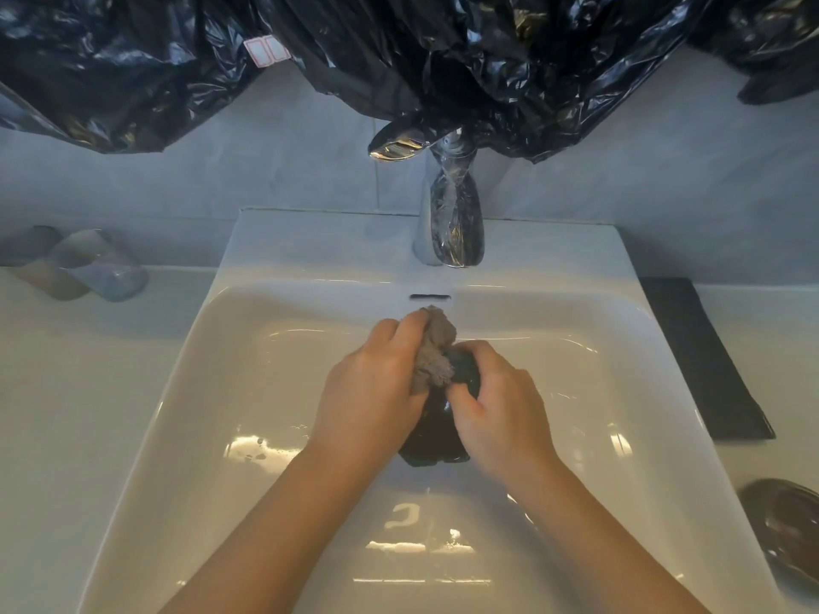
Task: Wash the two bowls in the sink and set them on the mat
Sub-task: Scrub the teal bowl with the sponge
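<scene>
A dark bowl (436, 432) is held over the middle of the white sink (248, 370), tilted on its side between both hands. My left hand (372, 387) grips a crumpled grey cloth (436, 352) and presses it against the bowl's upper part. My right hand (496, 409) wraps over the bowl's right rim. Most of the bowl is hidden by the hands and the cloth. A second dark bowl (784, 525) sits on the counter at the lower right. The dark mat (704, 361) lies on the counter to the right of the sink.
A chrome faucet (452, 223) stands at the back of the sink, with no stream visible. Pale cups (84, 268) rest on the left counter. Black plastic sheeting (399, 59) hangs over the wall above. Water droplets shine on the basin.
</scene>
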